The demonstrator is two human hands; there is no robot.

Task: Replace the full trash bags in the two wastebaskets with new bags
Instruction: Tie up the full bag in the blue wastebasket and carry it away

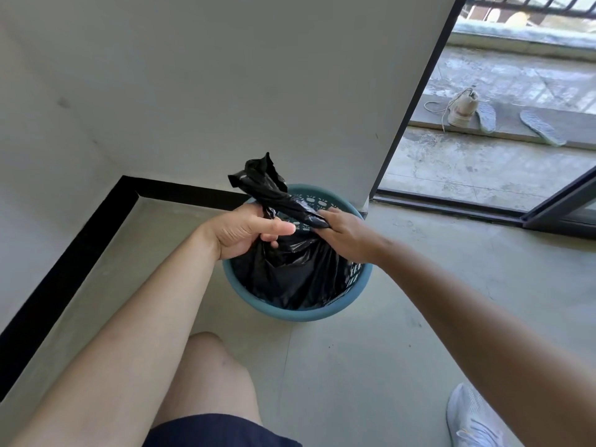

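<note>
Closest in, a bare knee (206, 356) above dark shorts (219, 430), and a white sneaker (474, 421) planted on the floor (371, 366) at the right. Both forearms reach out over the wastebasket.

The left hand (245, 232) has its grip curled round one twisted tail of the black trash bag (290, 272), thumb laid across the top. The right hand (346, 235) pinches the other tail, fingers closed on the plastic. That tail runs up across the first and ends in a crumpled tuft. It looks like a knot in the making, not yet cinched.

To do it well, I'd say: keep both tails taut, cross them low against the bulge so no gap stays open, and pull evenly so the thin film doesn't tear. Then lift straight up, clear of the rim.

The bag sits inside the teal wastebasket (290, 312), its body filling the bowl. What's in it can't be seen, since the plastic is opaque. The basket's slotted wall shows bare above the bag, with nothing folded over the rim.

The basket stands on the floor just beside the wall (225, 91) with its black skirting (80, 253). Only this one basket is in view, and no fresh bag either.

Beyond, a sliding door (561, 208) stands open on a balcony, where a pale shoe (462, 108) and two insoles (485, 116) lie on a ledge.
</note>
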